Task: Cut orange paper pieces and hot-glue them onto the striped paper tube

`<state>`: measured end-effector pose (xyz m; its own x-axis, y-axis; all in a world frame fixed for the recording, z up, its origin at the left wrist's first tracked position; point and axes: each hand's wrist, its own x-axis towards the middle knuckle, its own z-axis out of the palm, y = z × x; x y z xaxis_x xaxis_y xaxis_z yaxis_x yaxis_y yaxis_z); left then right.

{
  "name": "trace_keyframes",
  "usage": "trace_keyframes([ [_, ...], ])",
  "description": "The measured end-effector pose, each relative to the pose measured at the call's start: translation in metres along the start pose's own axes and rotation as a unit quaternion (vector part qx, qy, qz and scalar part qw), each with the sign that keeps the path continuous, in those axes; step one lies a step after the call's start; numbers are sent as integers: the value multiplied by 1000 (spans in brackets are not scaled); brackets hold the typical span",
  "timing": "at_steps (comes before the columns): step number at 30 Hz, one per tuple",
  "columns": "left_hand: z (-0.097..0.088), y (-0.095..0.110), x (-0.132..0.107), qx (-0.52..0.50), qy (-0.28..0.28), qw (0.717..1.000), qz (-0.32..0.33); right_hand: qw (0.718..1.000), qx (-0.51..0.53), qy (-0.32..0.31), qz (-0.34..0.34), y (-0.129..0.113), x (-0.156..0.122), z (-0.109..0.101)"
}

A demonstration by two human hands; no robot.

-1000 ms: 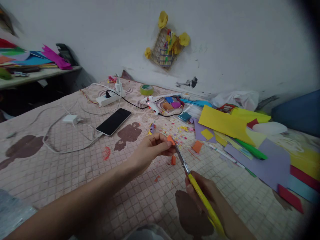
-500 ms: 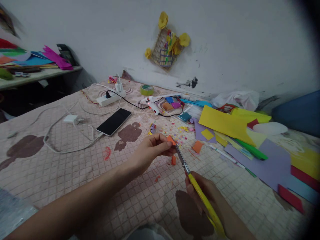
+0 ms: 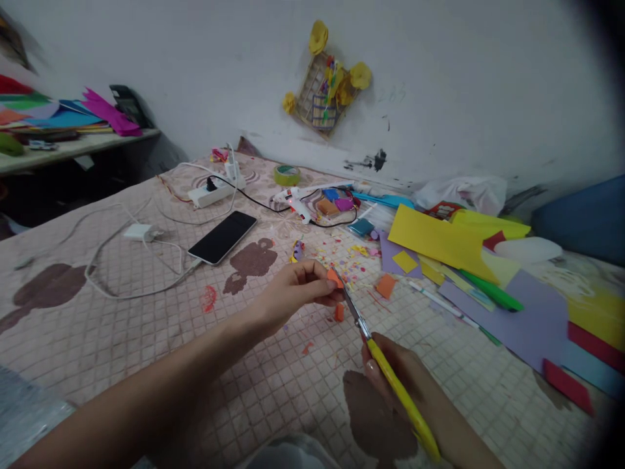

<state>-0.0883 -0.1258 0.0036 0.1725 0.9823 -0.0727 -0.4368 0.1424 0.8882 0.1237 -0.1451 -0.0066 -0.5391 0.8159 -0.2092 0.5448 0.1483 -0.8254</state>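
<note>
Between the thumb and fingers of my left hand point(image 3: 308, 284) is a small piece of orange paper point(image 3: 334, 278). My right hand point(image 3: 398, 365) is closed around a pair of scissors point(image 3: 390, 374) with yellow handles. Their blades point up and left and meet the edge of the orange paper. Below my left fingers lies another small orange piece point(image 3: 338, 313), and an orange paper square point(image 3: 385, 285) rests to the right of the blades. Tiny coloured paper bits point(image 3: 349, 266) are scattered just beyond my hands.
A phone point(image 3: 223, 238) on a charging cable and a power strip point(image 3: 217, 190) lie to the left. Farther back are a glue gun point(image 3: 299, 207) and a roll of tape point(image 3: 286, 174). Coloured paper sheets point(image 3: 439, 244) and a white pen point(image 3: 436, 299) spread over the right side.
The scissor handles have drawn closer together, and the blades look more closed at the orange paper. My left hand has stayed almost in place.
</note>
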Motion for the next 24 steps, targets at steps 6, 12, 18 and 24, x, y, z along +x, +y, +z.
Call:
trace_keyframes([
  [6,-1,-1,1,-3,9,1000,-8,1000,15,-11,22,0,-2,2],
  [12,-1,0,1,7,18,1000,-9,998,37,-10,40,-1,-2,2],
  [18,-1,-1,2,7,32,999,0,999,42,-8,29,1,-3,0],
  [24,-2,-1,2,14,29,999,12,999,32,-8,41,1,-3,0],
])
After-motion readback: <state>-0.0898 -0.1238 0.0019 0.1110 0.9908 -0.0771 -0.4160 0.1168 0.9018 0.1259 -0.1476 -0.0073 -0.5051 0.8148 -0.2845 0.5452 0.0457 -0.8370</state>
